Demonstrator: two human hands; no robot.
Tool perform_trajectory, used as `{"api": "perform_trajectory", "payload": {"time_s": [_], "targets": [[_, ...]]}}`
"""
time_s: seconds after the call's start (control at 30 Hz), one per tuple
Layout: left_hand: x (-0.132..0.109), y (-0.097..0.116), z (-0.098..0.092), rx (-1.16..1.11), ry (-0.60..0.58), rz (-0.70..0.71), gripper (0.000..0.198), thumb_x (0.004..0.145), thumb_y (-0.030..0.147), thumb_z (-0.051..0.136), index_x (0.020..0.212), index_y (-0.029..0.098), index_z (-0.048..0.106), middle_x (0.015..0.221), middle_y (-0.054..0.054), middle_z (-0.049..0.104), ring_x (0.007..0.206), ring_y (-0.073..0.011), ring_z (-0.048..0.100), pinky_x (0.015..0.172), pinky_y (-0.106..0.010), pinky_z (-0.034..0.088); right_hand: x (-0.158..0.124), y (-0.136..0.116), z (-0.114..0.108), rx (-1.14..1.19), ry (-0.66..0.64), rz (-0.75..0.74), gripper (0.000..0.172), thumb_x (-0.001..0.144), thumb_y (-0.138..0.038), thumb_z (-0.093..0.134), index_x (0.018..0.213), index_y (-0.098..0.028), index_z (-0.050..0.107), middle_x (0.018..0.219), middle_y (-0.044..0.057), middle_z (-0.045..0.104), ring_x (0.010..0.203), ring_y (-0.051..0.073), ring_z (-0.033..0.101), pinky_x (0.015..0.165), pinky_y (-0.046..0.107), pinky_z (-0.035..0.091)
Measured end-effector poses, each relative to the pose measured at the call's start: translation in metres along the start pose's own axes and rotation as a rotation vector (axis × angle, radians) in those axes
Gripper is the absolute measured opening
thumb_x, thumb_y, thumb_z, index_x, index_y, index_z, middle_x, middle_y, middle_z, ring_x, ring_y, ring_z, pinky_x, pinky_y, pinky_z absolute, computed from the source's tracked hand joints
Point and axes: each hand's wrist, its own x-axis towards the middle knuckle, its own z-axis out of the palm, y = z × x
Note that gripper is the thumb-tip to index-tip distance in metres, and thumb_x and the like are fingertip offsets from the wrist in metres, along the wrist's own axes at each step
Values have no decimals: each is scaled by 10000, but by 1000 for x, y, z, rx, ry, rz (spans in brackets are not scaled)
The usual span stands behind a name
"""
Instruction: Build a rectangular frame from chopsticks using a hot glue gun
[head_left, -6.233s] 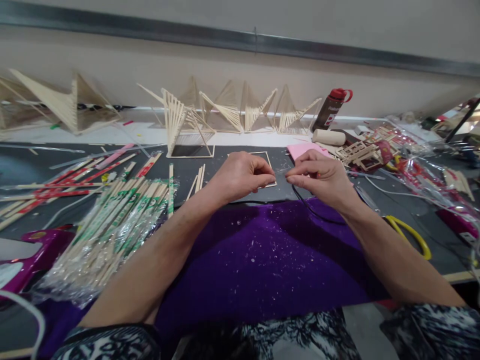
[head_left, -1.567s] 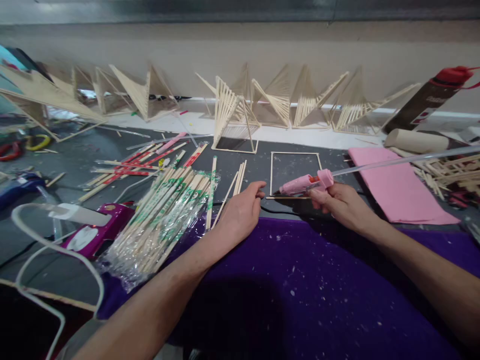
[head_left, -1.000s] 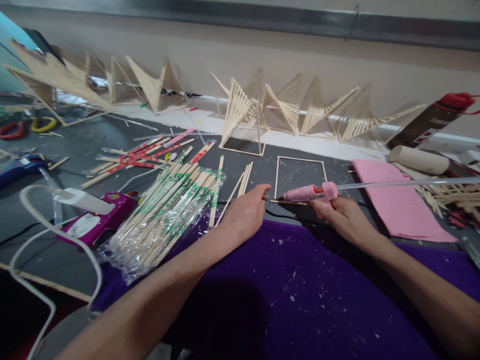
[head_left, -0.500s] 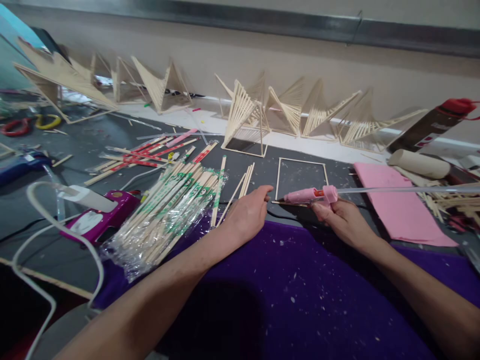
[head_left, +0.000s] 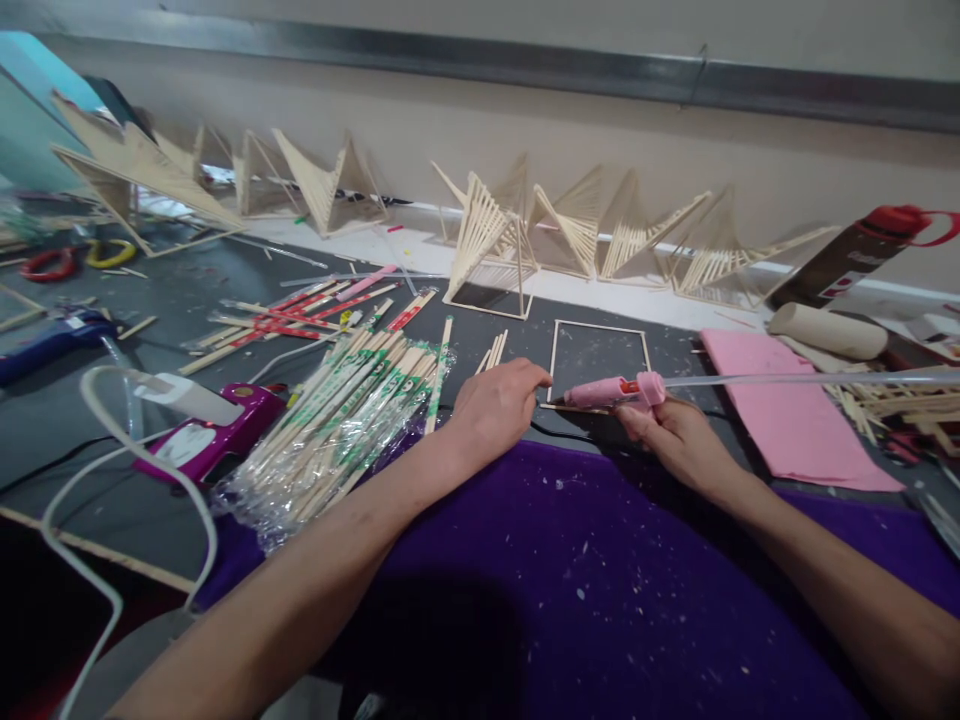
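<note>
A square frame of thin wooden sticks lies flat on the dark table. My left hand rests at its near left corner, index finger stretched out to the left stick and the other fingers partly curled out of sight. My right hand is closed around the handle of a pink hot glue gun. Its nozzle points left, at the frame's near left corner. A long clear glue stick sticks out of the back of the gun. A few loose sticks lie just beyond my left hand.
Wrapped chopsticks in clear plastic lie left, near a purple power strip and a blue glue gun. Several stick models line the wall. Pink paper, a cardboard roll and a dark bottle are right.
My left hand has shifted slightly so its index fingertip meets the frame's left stick. The glue gun's nozzle stays at the near left corner. The view has moved a little.
</note>
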Motion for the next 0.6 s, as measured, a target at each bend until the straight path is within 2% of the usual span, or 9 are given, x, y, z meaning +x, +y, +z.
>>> {"api": "perform_trajectory", "payload": {"time_s": [0.13, 0.3, 0.6], "targets": [[18, 2, -1, 91, -46, 64, 336, 792, 76, 393, 987, 214, 629, 991, -25, 642, 920, -170, 553, 797, -293, 439, 0, -2, -1, -1, -1, 2, 474, 837, -542, 373, 560, -174, 484, 531, 1, 440, 497, 112, 391, 474, 249, 292], [35, -8, 8, 135, -99, 150, 327, 794, 80, 409, 938, 239, 657, 976, -10, 650, 935, -171, 512, 806, -286, 407, 2, -2, 0, -39, 2, 19, 507, 835, -559, 354, 545, -170, 500, 521, 9, 446, 500, 121, 399, 484, 257, 285], [31, -24, 18, 145, -59, 181, 281, 847, 158, 426, 963, 269, 656, 1029, 1, 600, 936, -145, 487, 773, -247, 397, 0, -2, 0, -3, 14, 3, 478, 839, -522, 385, 555, -161, 517, 532, 9, 453, 507, 118, 403, 493, 253, 286]]}}
